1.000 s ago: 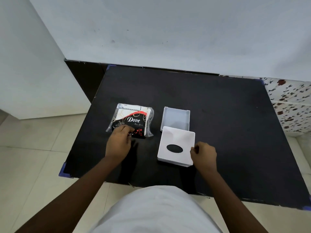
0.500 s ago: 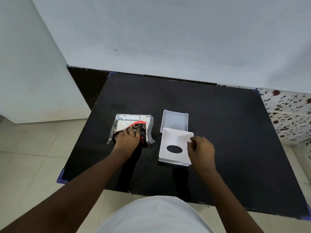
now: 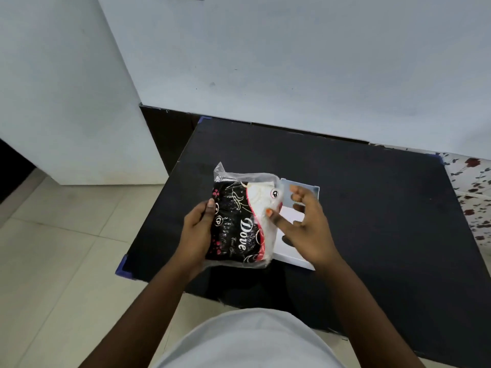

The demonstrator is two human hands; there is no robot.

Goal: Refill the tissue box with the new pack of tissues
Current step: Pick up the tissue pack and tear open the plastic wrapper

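Note:
The tissue pack [image 3: 240, 221], black, white and red in clear plastic with "Dove" printed on it, is lifted above the black table [image 3: 385, 208]. My left hand [image 3: 196, 232] grips its left edge, thumb on top. My right hand [image 3: 308, 227] is at the pack's right side with the thumb touching the white part and the fingers spread. Behind my right hand lie the white box lid [image 3: 289, 254] with its dark oval slot mostly hidden, and the open white box base [image 3: 305, 185] just beyond it.
A pale wall [image 3: 292, 62] stands close behind the table. A white cabinet side [image 3: 66, 102] is at the left, over a tiled floor [image 3: 66, 248]. A floral cloth [image 3: 475, 192] lies at the table's right edge. My white shirt fills the bottom of the view.
My left hand has lifted the tissue pack off the table and turned it upright. My right hand has left the box lid and come to the pack. The camera has tilted up.

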